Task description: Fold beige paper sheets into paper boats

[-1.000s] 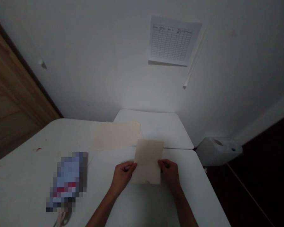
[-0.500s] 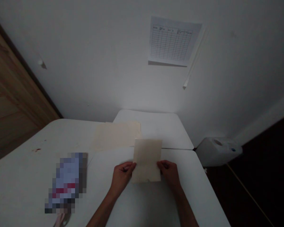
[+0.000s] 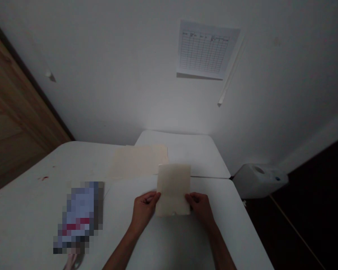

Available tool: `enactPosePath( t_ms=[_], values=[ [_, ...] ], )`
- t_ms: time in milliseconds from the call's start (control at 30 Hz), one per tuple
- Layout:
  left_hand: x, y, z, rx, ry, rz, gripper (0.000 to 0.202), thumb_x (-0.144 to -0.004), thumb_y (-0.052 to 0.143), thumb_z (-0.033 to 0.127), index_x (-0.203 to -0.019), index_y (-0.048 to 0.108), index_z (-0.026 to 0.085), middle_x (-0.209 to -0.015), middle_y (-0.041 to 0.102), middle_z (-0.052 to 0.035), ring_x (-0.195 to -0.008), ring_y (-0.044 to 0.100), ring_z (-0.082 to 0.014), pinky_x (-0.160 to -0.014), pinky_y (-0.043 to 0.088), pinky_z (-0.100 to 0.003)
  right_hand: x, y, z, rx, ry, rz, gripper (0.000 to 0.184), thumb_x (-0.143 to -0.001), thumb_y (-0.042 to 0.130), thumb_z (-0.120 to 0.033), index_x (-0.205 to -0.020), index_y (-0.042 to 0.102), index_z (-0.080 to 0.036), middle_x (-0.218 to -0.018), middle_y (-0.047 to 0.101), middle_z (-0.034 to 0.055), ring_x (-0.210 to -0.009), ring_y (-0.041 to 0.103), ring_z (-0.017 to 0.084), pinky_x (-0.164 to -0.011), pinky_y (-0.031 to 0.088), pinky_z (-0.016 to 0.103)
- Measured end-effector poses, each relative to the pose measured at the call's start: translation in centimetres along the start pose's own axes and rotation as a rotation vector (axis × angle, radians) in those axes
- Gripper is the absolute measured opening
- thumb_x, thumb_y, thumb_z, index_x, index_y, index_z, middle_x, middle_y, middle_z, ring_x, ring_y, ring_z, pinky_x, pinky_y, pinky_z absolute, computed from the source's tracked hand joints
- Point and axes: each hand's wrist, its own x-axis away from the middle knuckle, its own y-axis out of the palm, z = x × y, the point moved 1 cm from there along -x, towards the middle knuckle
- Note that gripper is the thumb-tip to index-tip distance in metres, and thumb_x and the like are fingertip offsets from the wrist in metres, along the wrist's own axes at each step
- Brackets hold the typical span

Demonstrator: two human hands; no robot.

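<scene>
A small beige sheet (image 3: 173,183), paper or thin card, is held up above the white table (image 3: 112,232), with a small nick in its lower edge. My left hand (image 3: 144,210) pinches its left side between thumb and fingers. On the opposite side, my right hand (image 3: 200,208) grips the right edge in the same way. Behind and to the left, a larger beige sheet (image 3: 139,161) lies flat across the tabletops; the held sheet overlaps its near right corner in view.
A pixelated blue-white item (image 3: 80,213) with a strap lies on the left. A printed table sheet (image 3: 205,50) hangs on the wall beside a thin white strip (image 3: 231,75). A white plastic container (image 3: 259,182) stands on the floor at right. Wooden panelling (image 3: 14,86) borders the left.
Both hands and the small beige sheet have shifted slightly to the left. My grip on its two sides is unchanged.
</scene>
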Motion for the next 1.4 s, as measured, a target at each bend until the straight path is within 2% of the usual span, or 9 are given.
enactPosePath(
  t_ms=[300,467,633,833,1033,1233,1400],
  values=[
    [-0.1,-0.3,0.1,-0.018,-0.026,0.026,0.046,-0.065,0.074,0.055,-0.083,0.076,0.012,-0.066,0.073,-0.0065,-0.062,0.068,-0.0218,-0.057,0.052,-0.028,0.0,-0.1,0.4,0.036,-0.012,-0.012,0.045,-0.074,0.068,-0.056,-0.072,0.072,-0.011,-0.067,0.069,0.0073,-0.058,0.062,0.017,-0.052,0.045,0.024],
    [-0.2,-0.4,0.0,0.008,-0.031,0.035,0.043,-0.066,0.073,0.054,-0.082,0.075,0.013,-0.067,0.073,-0.0062,-0.063,0.068,-0.0227,-0.058,0.053,-0.029,0.0,-0.2,0.4,0.036,0.002,-0.078,0.046,-0.072,0.069,-0.058,-0.074,0.072,-0.012,-0.063,0.067,0.0054,-0.054,0.06,0.016,-0.05,0.046,0.024],
    [-0.1,-0.4,0.1,-0.009,-0.028,0.038,0.039,-0.068,0.073,0.05,-0.08,0.075,0.013,-0.067,0.073,-0.0063,-0.062,0.068,-0.0219,-0.056,0.052,-0.027,0.0,-0.2,0.1,0.057,0.01,-0.037,0.049,-0.069,0.069,-0.062,-0.071,0.071,-0.013,-0.065,0.068,0.0058,-0.056,0.062,0.017,-0.051,0.051,0.026],
    [-0.2,-0.6,0.3,-0.03,-0.013,0.077,0.041,-0.067,0.073,0.051,-0.079,0.075,0.012,-0.069,0.073,-0.0075,-0.063,0.068,-0.0222,-0.057,0.052,-0.028,0.1,0.0,0.2,0.048,0.025,-0.083,0.047,-0.07,0.069,-0.059,-0.073,0.07,-0.012,-0.065,0.068,0.0054,-0.056,0.064,0.018,-0.053,0.052,0.026],
    [-0.4,-0.9,0.1,-0.054,0.003,0.096,0.044,-0.067,0.073,0.053,-0.082,0.075,0.012,-0.071,0.074,-0.0075,-0.063,0.067,-0.0216,-0.057,0.052,-0.028,0.3,0.2,0.1,0.054,0.045,-0.056,0.047,-0.068,0.071,-0.059,-0.07,0.067,-0.013,-0.063,0.067,0.005,-0.053,0.065,0.018,-0.05,0.05,0.025],
    [-0.5,-1.1,-0.2,-0.093,0.014,0.142,0.043,-0.067,0.072,0.053,-0.081,0.074,0.012,-0.066,0.072,-0.0061,-0.057,0.064,-0.0188,-0.051,0.048,-0.025,0.5,0.3,0.2,0.071,0.038,-0.13,0.046,-0.067,0.072,-0.059,-0.069,0.066,-0.013,-0.058,0.066,0.0046,-0.053,0.065,0.018,-0.052,0.05,0.026],
    [-0.7,-1.2,-0.1,-0.067,-0.001,0.065,0.044,-0.068,0.071,0.053,-0.083,0.074,0.012,-0.067,0.072,-0.0065,-0.064,0.066,-0.0215,-0.057,0.05,-0.027,0.4,-0.2,0.5,0.121,0.004,-0.068,0.049,-0.071,0.07,-0.059,-0.087,0.068,-0.012,-0.056,0.066,0.0038,-0.048,0.061,0.017,-0.048,0.047,0.025]
  ],
)
